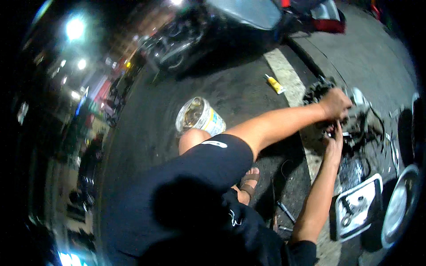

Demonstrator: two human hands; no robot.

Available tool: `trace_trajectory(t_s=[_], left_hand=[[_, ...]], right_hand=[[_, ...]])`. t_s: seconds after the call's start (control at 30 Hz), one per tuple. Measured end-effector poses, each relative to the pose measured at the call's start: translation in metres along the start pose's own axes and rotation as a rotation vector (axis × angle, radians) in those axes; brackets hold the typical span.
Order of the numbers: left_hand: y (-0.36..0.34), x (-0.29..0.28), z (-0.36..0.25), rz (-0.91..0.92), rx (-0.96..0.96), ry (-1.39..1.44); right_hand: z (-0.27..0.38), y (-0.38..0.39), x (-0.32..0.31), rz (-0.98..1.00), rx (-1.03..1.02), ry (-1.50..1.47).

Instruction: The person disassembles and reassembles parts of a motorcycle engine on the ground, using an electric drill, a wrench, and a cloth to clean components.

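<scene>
My left hand [336, 104] is closed in a fist over a dark, greasy metal assembly that looks like engine parts [316, 92]. What its fingers hold is hidden. Just below it, my right hand [333, 138] has several fingers curled and one finger stretched up toward the left hand. Something small and dark sits at its fingertips, too unclear to name. More dark metal parts and a cable [377, 116] lie beside the hands on the pavement.
A yellow tube [275, 84] lies by a pale kerb strip [286, 73]. An open white bucket [208, 119] stands near my knee. At right are a white tray [375, 220] of metal parts, a round basin [398, 213] and wrenches [393, 153]. A ratchet-like tool [286, 212] lies below; a motorbike [248, 15] stands beyond.
</scene>
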State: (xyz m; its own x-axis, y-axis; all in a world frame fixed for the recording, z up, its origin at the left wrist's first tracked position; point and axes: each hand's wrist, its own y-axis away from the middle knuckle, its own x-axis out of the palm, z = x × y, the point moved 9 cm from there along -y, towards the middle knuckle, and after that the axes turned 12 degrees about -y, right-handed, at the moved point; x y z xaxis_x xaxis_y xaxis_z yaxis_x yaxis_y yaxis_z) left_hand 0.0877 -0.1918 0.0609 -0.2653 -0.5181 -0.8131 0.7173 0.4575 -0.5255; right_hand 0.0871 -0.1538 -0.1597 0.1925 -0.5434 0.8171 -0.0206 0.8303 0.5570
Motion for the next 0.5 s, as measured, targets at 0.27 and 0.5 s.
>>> trace_trajectory(t_s=[0.27,0.5], left_hand=[[-0.015,0.010,-0.010,-0.001,-0.015,0.035],[-0.006,0.011,-0.010,0.019,-0.012,0.011]], right_hand=[[0.027,-0.019,-0.010,0.003,-0.045,0.098],[0.021,-0.012,-0.004,0.026,0.049,0.134]])
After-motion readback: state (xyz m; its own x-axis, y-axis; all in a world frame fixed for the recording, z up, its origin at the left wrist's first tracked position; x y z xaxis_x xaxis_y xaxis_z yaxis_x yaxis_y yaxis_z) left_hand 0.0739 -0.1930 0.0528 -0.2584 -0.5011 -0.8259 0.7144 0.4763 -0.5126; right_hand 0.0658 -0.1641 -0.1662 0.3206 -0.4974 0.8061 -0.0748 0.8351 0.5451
